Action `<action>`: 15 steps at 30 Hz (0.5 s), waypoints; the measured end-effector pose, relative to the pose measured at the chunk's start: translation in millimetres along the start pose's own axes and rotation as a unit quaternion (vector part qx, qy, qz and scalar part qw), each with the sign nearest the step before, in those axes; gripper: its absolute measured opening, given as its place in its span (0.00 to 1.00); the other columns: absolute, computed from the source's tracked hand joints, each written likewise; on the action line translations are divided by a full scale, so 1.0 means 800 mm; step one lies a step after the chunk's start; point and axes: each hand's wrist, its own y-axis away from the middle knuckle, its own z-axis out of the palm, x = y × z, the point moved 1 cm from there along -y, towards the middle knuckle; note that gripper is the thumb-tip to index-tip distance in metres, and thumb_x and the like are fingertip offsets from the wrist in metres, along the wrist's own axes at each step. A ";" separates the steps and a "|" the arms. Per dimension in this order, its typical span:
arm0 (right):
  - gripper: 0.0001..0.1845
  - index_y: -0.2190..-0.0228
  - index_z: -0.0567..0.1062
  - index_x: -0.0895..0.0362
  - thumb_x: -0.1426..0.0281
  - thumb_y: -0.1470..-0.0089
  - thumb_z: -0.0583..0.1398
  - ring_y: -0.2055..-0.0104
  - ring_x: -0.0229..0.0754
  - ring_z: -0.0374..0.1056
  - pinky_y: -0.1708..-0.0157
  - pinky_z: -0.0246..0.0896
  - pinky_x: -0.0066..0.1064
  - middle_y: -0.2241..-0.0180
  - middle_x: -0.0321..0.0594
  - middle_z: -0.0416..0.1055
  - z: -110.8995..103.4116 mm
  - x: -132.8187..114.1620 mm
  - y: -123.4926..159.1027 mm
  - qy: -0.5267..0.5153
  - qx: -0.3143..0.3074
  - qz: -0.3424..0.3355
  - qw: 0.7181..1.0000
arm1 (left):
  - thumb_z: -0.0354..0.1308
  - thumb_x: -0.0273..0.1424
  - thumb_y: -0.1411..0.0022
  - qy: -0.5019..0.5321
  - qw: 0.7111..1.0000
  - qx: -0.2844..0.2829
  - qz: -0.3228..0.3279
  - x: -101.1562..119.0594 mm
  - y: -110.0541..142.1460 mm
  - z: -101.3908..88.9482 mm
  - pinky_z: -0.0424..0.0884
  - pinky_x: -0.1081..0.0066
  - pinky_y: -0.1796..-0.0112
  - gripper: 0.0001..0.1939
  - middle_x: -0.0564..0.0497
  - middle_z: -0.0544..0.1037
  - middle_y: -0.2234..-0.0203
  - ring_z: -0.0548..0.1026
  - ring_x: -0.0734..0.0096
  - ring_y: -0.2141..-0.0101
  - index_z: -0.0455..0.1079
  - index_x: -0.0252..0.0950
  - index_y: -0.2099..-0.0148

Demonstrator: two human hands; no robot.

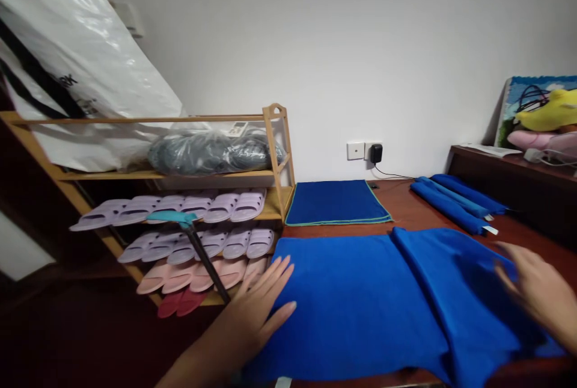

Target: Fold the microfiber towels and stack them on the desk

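A bright blue towel (351, 304) is spread over the red-brown wooden surface, with a raised fold running down its right part. My left hand (265, 301) rests at the towel's left edge, fingers stretched out and thumb apart, holding nothing. Over the right end of the towel is my right hand (532, 286), slightly blurred, its fingers apart; I cannot tell whether it touches the cloth. Behind the spread towel lies a flat, folded dark blue cloth (338, 203) with a green-edged border. Several rolled blue towels (455, 204) lie side by side at the back right.
A wooden rack (277, 159) on the left carries several slippers (247, 204), a plastic-wrapped grey bundle (211, 152) and a large white bag (85, 57). A black pole with a teal top (174, 218) stands before it. A black plug (375, 153) sits in the wall socket; its cable trails right.
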 end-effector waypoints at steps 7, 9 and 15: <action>0.38 0.38 0.48 0.43 0.43 0.46 0.43 0.34 0.48 0.37 0.40 0.42 0.48 0.35 0.35 0.39 0.088 -0.011 -0.035 0.007 -0.179 -0.008 0.984 | 0.41 0.48 0.32 -0.021 0.998 -0.014 -0.063 -0.028 -0.072 0.061 0.50 0.53 0.41 0.32 0.45 0.51 0.36 0.48 0.57 0.37 0.47 0.38 0.33; 0.37 0.38 0.47 0.42 0.44 0.46 0.44 0.34 0.47 0.34 0.39 0.39 0.48 0.35 0.33 0.37 0.105 0.010 -0.036 0.010 -0.184 0.003 0.983 | 0.42 0.48 0.33 -0.009 0.998 -0.001 -0.055 -0.045 -0.074 0.070 0.52 0.55 0.42 0.32 0.46 0.50 0.36 0.47 0.58 0.37 0.46 0.39 0.33; 0.35 0.39 0.50 0.41 0.44 0.46 0.44 0.34 0.52 0.31 0.42 0.34 0.57 0.35 0.36 0.32 0.113 0.035 -0.060 0.018 -0.193 0.054 0.980 | 0.43 0.48 0.33 -0.002 0.999 -0.001 -0.051 -0.063 -0.083 0.069 0.52 0.56 0.41 0.32 0.46 0.49 0.36 0.47 0.58 0.37 0.46 0.38 0.33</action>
